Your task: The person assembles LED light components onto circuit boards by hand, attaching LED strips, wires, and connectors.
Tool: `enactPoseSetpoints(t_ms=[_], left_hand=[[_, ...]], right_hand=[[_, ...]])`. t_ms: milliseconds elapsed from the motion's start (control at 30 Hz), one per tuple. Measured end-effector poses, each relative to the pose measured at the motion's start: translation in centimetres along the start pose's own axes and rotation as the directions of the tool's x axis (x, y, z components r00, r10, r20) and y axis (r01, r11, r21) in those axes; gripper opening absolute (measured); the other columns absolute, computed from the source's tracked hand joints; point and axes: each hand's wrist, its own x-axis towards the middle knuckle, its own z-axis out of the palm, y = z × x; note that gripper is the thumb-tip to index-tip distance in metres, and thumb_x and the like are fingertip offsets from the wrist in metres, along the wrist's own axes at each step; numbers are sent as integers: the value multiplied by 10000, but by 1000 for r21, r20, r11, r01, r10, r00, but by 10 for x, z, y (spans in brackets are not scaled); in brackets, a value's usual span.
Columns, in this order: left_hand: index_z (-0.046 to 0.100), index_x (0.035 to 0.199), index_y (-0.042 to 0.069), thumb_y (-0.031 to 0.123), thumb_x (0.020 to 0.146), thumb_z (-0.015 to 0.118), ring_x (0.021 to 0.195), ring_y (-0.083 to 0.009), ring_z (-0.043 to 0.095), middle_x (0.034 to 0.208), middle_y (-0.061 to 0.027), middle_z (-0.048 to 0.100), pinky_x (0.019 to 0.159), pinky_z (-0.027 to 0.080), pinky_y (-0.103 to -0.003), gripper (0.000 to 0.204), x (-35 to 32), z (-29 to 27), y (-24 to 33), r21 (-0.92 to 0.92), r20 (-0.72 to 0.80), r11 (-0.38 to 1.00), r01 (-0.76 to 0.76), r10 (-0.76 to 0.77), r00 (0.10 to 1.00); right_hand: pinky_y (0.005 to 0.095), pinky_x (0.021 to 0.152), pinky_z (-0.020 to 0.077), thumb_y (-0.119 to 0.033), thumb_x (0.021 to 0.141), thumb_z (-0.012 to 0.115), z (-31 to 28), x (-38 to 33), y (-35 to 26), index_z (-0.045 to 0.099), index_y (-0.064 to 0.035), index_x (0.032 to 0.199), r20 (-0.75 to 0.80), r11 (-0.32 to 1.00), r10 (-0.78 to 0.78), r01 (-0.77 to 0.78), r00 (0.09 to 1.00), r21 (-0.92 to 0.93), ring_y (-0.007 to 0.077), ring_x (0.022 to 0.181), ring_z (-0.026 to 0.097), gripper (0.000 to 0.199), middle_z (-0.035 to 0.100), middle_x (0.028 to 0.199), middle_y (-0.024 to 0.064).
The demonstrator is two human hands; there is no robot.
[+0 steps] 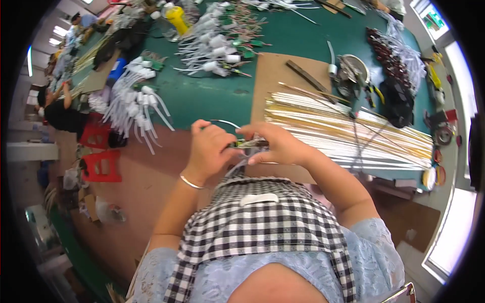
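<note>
My left hand (208, 149) and my right hand (280, 144) meet in front of the checked apron, at the near edge of the table. Both are closed, fingertips around a small, blurred piece (251, 144) with pale and greyish parts. A thin white tube (227, 122) curves up from beside the right index finger, past the left fingertips. Below the fingers hangs a translucent pale strand (237, 165). What exactly the left fingers pinch is hidden. Nearest to my right hand lies a wide bundle of long white and gold rods (333, 131).
White tubes with caps lie in piles, one at the left (141, 103), another at the back (214, 45). A flat bar (305, 74) rests on brown cardboard (270, 68). Farther right are a round container (356, 65) and a black bag (396, 103). Red stools (101, 165) stand left, near another person (63, 113).
</note>
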Motion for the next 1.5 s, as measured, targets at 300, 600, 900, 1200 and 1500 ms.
enactPoseSetpoints(t_ms=[300,600,900,1200,1500], left_hand=[[599,774,113,288,669,722,700,-183,536,673,4,542,841,327,-401,238,-10,0,9,-123,38,987,100,-96,995],[625,827,129,292,658,728,680,-175,572,672,10,573,920,364,-427,256,4,-28,28,-35,307,998,51,-38,951],[641,789,161,125,696,647,658,-103,568,642,56,548,909,325,-400,99,0,-59,40,164,-21,949,-269,276,961],[641,773,163,124,721,624,712,-86,581,655,58,563,927,298,-388,67,4,-60,41,246,-93,927,-282,312,946],[639,740,138,329,672,756,767,-142,605,683,27,621,962,256,-460,234,5,-62,37,-123,35,992,-26,30,999]], right_hand=[[333,657,456,-249,745,717,26,1,20,590,-53,881,-245,957,-268,288,932,47,247,748,567,270,574,820,89],[351,524,440,-248,753,700,33,6,-22,569,-88,774,-278,890,-455,419,846,-180,271,608,569,209,566,669,77],[296,596,431,-285,754,708,-55,-47,-45,580,-58,1000,-293,933,-334,359,896,32,173,660,559,358,592,783,69],[338,795,386,-285,639,704,-9,-12,-53,581,-127,1068,40,748,-478,431,877,-505,195,905,538,473,551,974,25],[344,597,439,-110,656,704,0,-2,-40,592,-98,859,-132,784,-590,526,796,-330,229,728,568,232,580,847,37]])
